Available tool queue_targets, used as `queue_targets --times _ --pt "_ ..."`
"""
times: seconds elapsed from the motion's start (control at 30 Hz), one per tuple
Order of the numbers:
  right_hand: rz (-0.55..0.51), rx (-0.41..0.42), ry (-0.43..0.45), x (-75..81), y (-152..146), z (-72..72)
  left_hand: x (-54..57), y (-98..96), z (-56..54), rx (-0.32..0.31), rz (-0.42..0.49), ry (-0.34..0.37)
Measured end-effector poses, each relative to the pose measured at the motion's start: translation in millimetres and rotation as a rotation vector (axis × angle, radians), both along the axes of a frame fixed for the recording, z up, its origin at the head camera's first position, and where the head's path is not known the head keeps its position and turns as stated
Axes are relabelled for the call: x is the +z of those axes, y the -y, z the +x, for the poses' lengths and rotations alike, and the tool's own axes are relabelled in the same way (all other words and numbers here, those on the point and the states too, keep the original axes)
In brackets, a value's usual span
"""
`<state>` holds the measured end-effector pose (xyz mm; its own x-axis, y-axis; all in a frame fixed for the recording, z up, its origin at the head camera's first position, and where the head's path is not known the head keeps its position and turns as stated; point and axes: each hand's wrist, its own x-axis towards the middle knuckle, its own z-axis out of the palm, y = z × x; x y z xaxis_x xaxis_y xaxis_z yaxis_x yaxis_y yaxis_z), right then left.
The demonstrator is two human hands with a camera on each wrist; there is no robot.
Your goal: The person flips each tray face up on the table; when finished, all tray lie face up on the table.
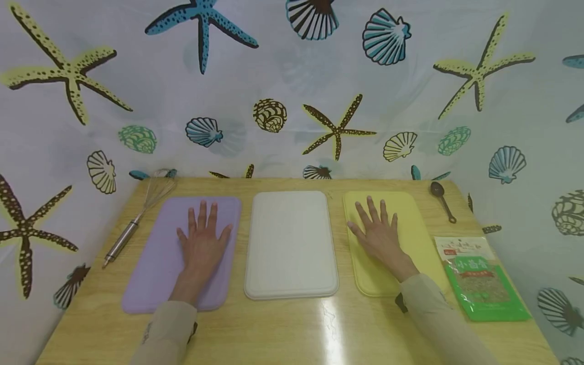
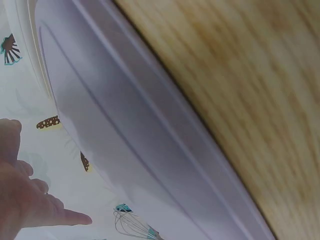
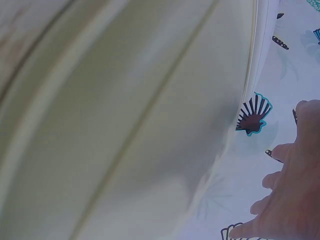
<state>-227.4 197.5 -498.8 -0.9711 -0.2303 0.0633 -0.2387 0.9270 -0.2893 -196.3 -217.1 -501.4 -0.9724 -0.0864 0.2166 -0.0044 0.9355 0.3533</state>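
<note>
In the head view my left hand (image 1: 201,248) is over the purple cutting board (image 1: 159,263), its fingers straight and spread. My right hand (image 1: 379,237) is over the yellow cutting board (image 1: 410,218) on the other side, also with fingers spread. Between them lies a white cutting board (image 1: 291,243) that neither hand touches. The wrist views show each hand, left (image 2: 30,195) and right (image 3: 292,195), beside its board's edge; whether the palms touch the boards I cannot tell. Nothing is held in either hand.
A whisk (image 1: 137,218) lies left of the purple board. Over at the right are a dark spoon (image 1: 441,198) and a green seasoning packet (image 1: 483,284). All rest on a wooden table (image 1: 274,334), with a shell-and-starfish patterned cloth (image 1: 283,66) behind and at the sides.
</note>
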Motion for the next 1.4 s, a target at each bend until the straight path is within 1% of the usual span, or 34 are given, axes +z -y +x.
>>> queue_targets --times 0.2,0.33,0.53,0.6,0.67,0.73,0.87,0.97,1.07,1.27,1.4 --pt "0.018 0.005 -0.003 1.2 3 -1.8 -3.1 3.1 -0.3 -0.005 -0.006 0.007" --pt "0.019 0.005 0.001 5.1 3 -1.8 -1.8 1.6 1.0 -0.007 -0.019 0.009" --pt "-0.016 -0.01 0.004 8.7 -2 2.1 4.9 -10.3 7.6 -0.062 -0.065 -0.012" --pt "-0.003 -0.016 0.01 7.5 -6 3.9 6.0 -15.9 8.8 -0.075 -0.074 0.001" --pt "-0.002 -0.021 0.008 6.6 -10 5.1 7.7 -22.8 8.7 -0.086 -0.058 0.012" --pt "-0.002 -0.026 -0.002 6.7 -14 6.0 8.2 -30.7 6.8 -0.097 -0.048 0.027" --pt "-0.005 -0.032 -0.01 7.2 -20 6.1 5.2 -47.1 1.4 -0.113 -0.067 0.045" --pt "0.0 -0.031 -0.01 6.3 -24 6.6 2.4 -61.2 -2.4 -0.116 -0.09 0.034" --pt "0.005 -0.033 -0.01 3.6 -29 7.2 3.3 -75.4 -4.7 -0.127 -0.085 0.026" --pt "0.003 -0.043 -0.012 -2.9 -39 6.8 12.4 -98.3 -8.9 -0.159 -0.068 0.014" --pt "0.007 -0.065 -0.01 -6.3 -47 7.0 16.6 -114.6 -12.6 -0.173 -0.08 0.027"
